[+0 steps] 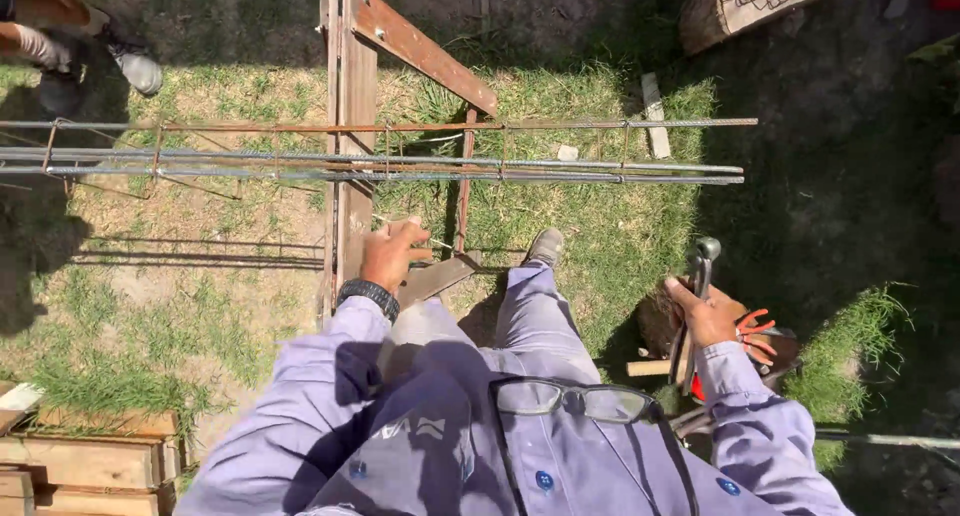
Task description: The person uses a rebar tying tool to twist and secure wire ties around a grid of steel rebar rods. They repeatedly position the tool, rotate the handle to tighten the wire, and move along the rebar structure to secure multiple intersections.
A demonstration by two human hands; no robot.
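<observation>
So the rebar cage (380,151) lies flat across the upper half of the frame, propped on a wooden trestle (355,106) that runs up the middle-left. Long ribbed bars with wire stirrups around them — I'd guess it's heavy and stiff end to end, a bit springy in the middle, and rough enough that it won't slip. Best place to hold looks like a long bar right next to a stirrup, near the trestle where the weight already sits.

The left hand (392,254) is at centre frame, fingers curled on something small at the trestle's edge just below the cage; can't tell what, maybe a bit of tie wire. The right hand (708,316) is at lower right, grip clamped on the handle of a metal tool (700,276) standing over a stump (665,326), with an orange glove (755,334) right beside it.

No desk here — it's patchy grass and dirt, with deep shade on the right. Stacked planks (85,466) sit lower left, another person's boots (135,66) upper left, and a wood block (655,111) near the bar ends.
</observation>
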